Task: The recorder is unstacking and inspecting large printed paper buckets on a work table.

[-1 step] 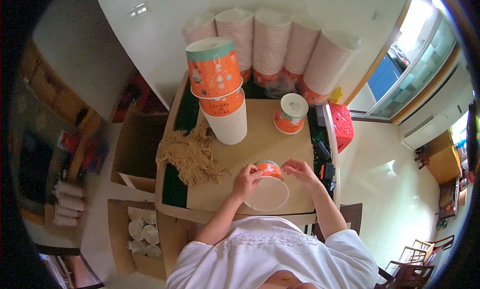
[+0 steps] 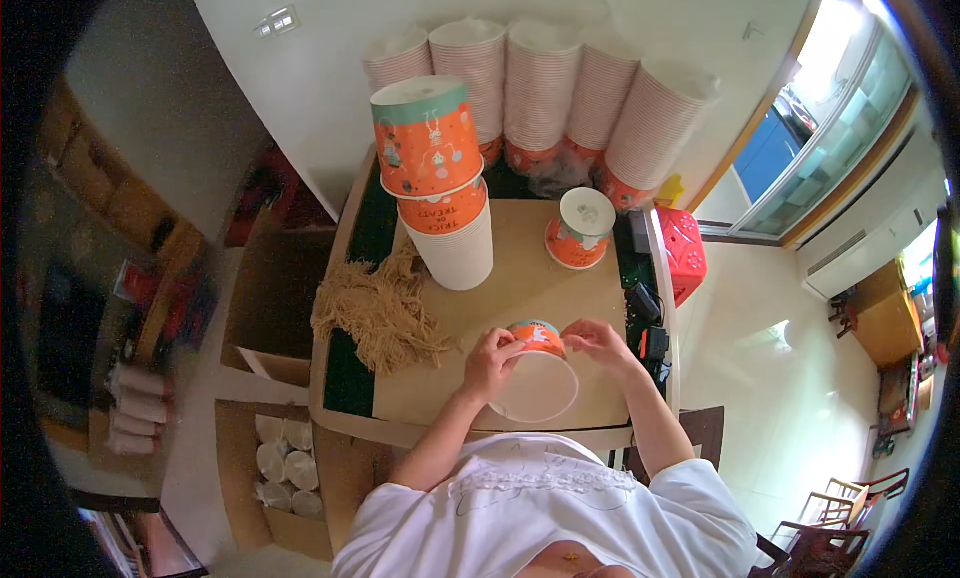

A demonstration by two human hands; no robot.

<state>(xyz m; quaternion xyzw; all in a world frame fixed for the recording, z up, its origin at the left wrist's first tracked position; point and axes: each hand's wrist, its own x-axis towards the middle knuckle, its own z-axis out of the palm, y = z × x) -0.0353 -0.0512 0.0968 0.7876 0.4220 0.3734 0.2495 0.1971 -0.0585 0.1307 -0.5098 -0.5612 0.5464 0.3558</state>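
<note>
The left hand (image 2: 490,366) covers part of the orange side of the paper bucket (image 2: 535,386); whether the right hand (image 2: 598,342) pinches anything is too small to tell. The tall stack (image 2: 428,143) hides the base of the leftmost back stack (image 2: 398,56) (its top shows). The shirt (image 2: 545,503) runs off the lower edge; far-left furniture (image 2: 105,183) blurs into darkness.

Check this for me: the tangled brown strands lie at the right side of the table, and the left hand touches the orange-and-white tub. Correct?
Not quite. The head view shows the tangled brown strands lying at the left side of the table; the left hand does touch the orange-and-white tub.
</note>
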